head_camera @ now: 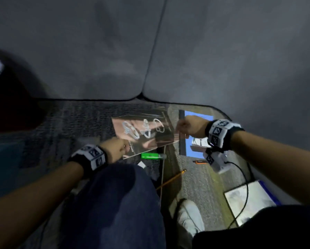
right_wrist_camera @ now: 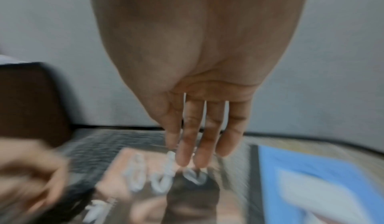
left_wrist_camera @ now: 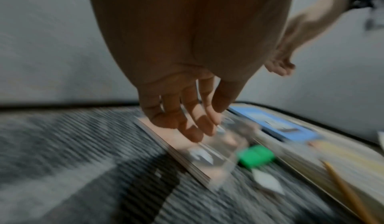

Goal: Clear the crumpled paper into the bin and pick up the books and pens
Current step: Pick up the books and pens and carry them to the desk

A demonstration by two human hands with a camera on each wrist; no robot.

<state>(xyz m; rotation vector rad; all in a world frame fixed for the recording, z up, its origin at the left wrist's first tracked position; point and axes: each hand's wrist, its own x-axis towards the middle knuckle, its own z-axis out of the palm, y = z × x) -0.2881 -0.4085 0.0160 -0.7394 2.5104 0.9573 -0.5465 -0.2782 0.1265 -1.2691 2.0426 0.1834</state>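
Down on the rug (head_camera: pixel 64 126) before a grey sofa (head_camera: pixel 96 51), a glossy pink book (head_camera: pixel 143 133) lies beside a blue book (head_camera: pixel 197 139). Both grips are open, fingers straight: the left hand (head_camera: pixel 117 149) reaches its near corner, the right hand (head_camera: pixel 190 127) its far edge, holding nothing. A green marker (head_camera: pixel 153 156), a pencil (head_camera: pixel 172 179) and an orange pen (head_camera: pixel 200 161) lie nearby.

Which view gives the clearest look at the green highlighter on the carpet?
The head view: the green highlighter lies whole and fairly sharp just below the glossy magazine, clear cap to the right. The left wrist view shows it only as a motion-blurred green block. The right wrist view does not show it.
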